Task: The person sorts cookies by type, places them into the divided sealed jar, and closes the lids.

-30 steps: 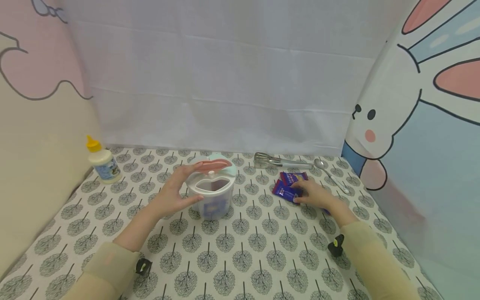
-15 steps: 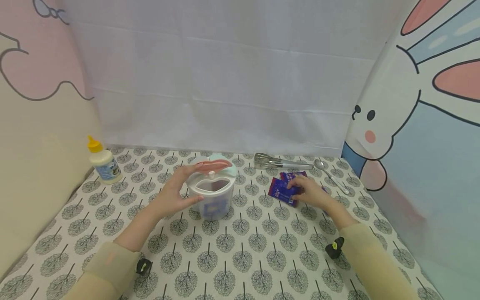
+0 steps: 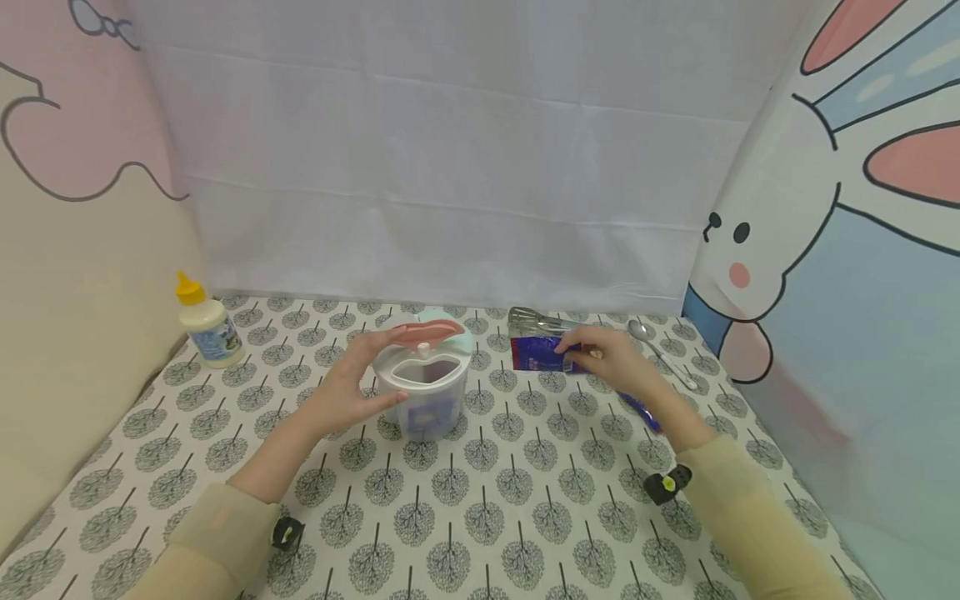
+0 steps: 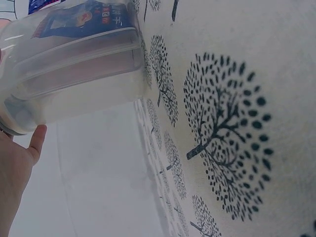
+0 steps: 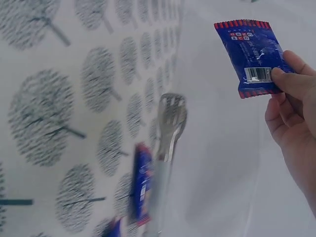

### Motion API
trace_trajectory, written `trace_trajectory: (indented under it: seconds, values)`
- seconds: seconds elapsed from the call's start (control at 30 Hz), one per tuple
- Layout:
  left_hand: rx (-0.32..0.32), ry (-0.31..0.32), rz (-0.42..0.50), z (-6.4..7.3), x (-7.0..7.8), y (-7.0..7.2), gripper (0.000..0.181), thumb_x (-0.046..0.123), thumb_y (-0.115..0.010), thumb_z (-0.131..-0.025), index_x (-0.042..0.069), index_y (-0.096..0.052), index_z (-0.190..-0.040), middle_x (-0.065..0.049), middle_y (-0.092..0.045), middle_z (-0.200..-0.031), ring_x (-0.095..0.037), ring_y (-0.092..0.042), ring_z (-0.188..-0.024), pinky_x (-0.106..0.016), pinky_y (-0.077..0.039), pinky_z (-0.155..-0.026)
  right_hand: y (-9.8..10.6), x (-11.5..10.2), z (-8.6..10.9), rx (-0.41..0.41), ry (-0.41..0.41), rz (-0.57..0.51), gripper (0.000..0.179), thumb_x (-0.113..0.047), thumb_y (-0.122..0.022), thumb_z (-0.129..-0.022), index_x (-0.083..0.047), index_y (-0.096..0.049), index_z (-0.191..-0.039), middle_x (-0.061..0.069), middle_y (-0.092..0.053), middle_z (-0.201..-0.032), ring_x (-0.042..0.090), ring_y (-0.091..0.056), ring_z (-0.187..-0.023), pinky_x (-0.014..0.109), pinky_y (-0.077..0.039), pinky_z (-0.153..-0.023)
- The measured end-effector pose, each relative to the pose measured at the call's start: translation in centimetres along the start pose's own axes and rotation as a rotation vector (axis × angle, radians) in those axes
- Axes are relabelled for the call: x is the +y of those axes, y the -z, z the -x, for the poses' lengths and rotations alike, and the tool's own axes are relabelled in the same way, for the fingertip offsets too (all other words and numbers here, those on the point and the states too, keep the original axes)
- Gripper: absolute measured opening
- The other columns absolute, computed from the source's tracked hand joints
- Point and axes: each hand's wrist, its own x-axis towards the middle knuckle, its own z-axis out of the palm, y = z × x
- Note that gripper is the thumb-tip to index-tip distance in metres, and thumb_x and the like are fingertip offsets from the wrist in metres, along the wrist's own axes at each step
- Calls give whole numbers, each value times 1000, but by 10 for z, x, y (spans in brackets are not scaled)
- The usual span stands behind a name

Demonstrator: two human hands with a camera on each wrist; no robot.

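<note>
A translucent container [image 3: 442, 392] with a white lid stands left of the table's middle. Its pink flap [image 3: 429, 333] is raised behind a lip-shaped opening. My left hand [image 3: 351, 382] holds the container's left side, fingers at the flap and thumb at the front wall. Through the plastic a blue snack packet [image 4: 89, 22] shows in the left wrist view. Above the table, my right hand [image 3: 611, 360] pinches another blue snack packet [image 3: 537, 353] with red ends by its edge. The right wrist view shows the barcode on this packet [image 5: 252, 54].
Below the right hand lie a blue packet [image 5: 143, 182] and another [image 3: 640, 410] near the forearm. Metal tongs [image 3: 531, 322] and a spoon [image 3: 667, 357] lie at the back right. A yellow-capped bottle [image 3: 212, 330] stands at the far left.
My right hand has picked up the blue snack packet from the table and moved it up and to the left. The left hand and container have stayed put.
</note>
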Motion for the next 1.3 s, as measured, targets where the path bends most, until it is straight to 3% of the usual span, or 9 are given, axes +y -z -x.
trace_trajectory:
  seconds: [0.13, 0.23, 0.3, 0.43, 0.6, 0.93, 1.07, 1.3]
  values:
    - [-2, -2, -7, 0, -1, 0, 89, 30, -79, -74, 31, -27, -147, -5, -43, -140, -30, -40, -127, -66, -35, -99, 6, -15, -17, 112, 127, 6, 27, 11, -68, -78, -11, -71, -93, 8, -69, -102, 15, -64, -79, 18, -54, -71]
    - [-5, 7, -4, 0, -1, -1, 89, 30, -78, -75, 32, -27, -147, -5, -42, -140, -30, -39, -128, -66, -35, -99, 10, -31, -31, 145, 142, -24, 23, 9, -67, -80, -9, -70, -94, 8, -69, -101, 18, -65, -84, 21, -55, -76]
    - [-4, 7, 1, 0, -1, -1, 88, 29, -78, -75, 31, -27, -147, -5, -43, -140, -30, -40, -127, -66, -35, -99, 13, -43, -40, 123, 108, -54, 21, 4, -68, -82, -9, -68, -98, 7, -68, -104, 19, -64, -90, 24, -56, -78]
    - [-3, 6, -5, 1, -1, -1, 89, 30, -78, -75, 31, -27, -147, -5, -43, -140, -30, -40, -127, -66, -35, -99, 16, -65, -58, -2, 50, -68, 26, -1, -68, -83, -10, -63, -107, 4, -63, -111, 18, -60, -99, 25, -56, -79]
    - [-2, 12, -12, 1, -1, -1, 90, 31, -79, -74, 31, -27, -148, -7, -43, -140, -31, -40, -127, -65, -35, -99, 14, -86, -80, -127, 107, -30, 29, -1, -65, -85, -11, -60, -112, 4, -61, -115, 18, -59, -101, 25, -56, -79]
    - [-6, -77, 16, -3, -5, -2, 89, 29, -79, -75, 27, -28, -148, 3, -45, -141, -22, -38, -129, -59, -31, -105, -9, -104, -111, -144, 257, 24, 26, -6, -64, -88, -12, -62, -112, 3, -64, -114, 14, -60, -101, 20, -53, -80]
    - [-14, -59, 17, -2, -3, -2, 89, 30, -79, -75, 28, -27, -148, 2, -43, -142, -22, -38, -129, -60, -31, -105, -20, -107, -116, -155, 324, 28, 26, -4, -64, -88, -11, -64, -112, 3, -65, -113, 15, -60, -105, 21, -50, -89]
    - [-12, -47, 15, -3, -2, -2, 90, 28, -79, -75, 29, -27, -148, 0, -40, -144, -23, -38, -129, -60, -32, -105, -38, -106, -116, -231, 372, 54, 31, 1, -63, -86, -13, -65, -113, 4, -64, -115, 17, -57, -111, 24, -45, -99]
